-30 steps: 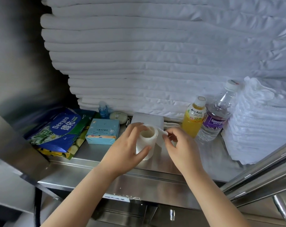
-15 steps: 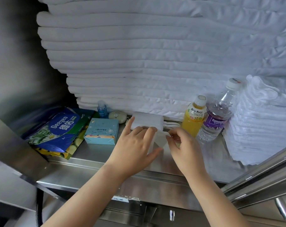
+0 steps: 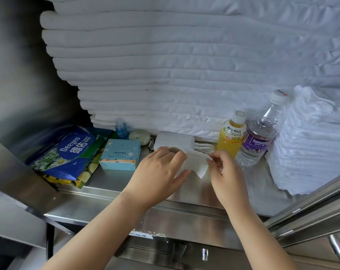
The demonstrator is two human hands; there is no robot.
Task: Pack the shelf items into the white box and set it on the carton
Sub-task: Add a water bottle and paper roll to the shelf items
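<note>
1. The toilet paper roll (image 3: 194,162) sat on the steel shelf (image 3: 110,182), just in front of a white charger (image 3: 175,140) and left of the Mogu Mogu bottle (image 3: 231,137).
2. The left hand (image 3: 159,174) curled over the roll and gripped it. The right hand (image 3: 225,172) pinched the loose end (image 3: 201,171) between thumb and fingertips.
3. The roll looked light, soft and easily crushed, and the sheet likely to tear. It was probably best held round the body, with the tail wrapped in.
4. One second earlier the roll's open core had shown beside the left hand. Now the hand covered it, and the tail was drawn out further right.
</note>
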